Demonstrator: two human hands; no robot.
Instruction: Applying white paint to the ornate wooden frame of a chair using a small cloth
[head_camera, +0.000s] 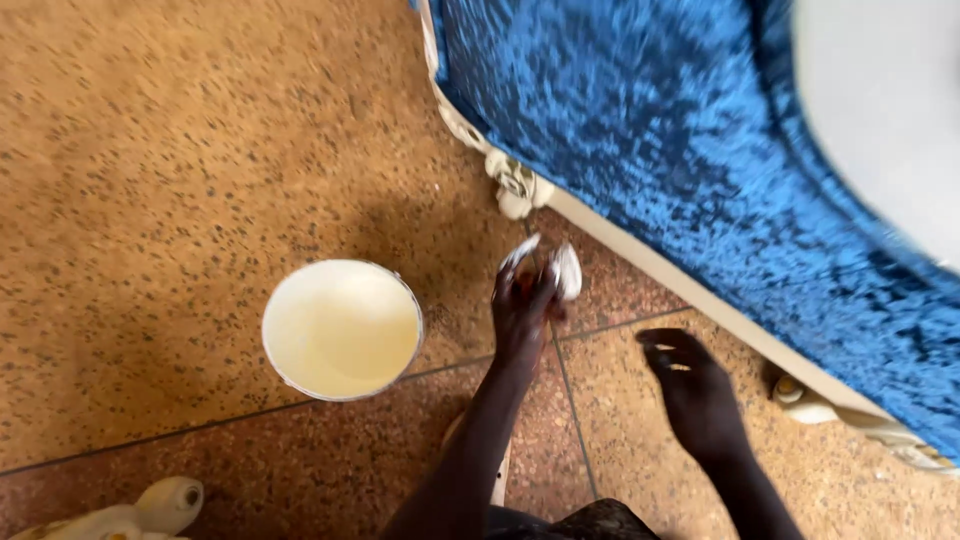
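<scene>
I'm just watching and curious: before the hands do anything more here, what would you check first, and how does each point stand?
1. Left hand grips the small white thing: ok, pinched in the fingers.
2. What that thing is: cannot tell, blurred.
3. Right hand free: ok, open, holding nothing.
4. White bucket upright on the floor: ok.
5. Bucket contents: pale liquid, depth cannot tell.
6. Blue sofa apart from the hands: ok.

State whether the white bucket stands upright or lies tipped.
Upright: the bucket's round open rim faces straight up, and its pale inside shows.
</scene>
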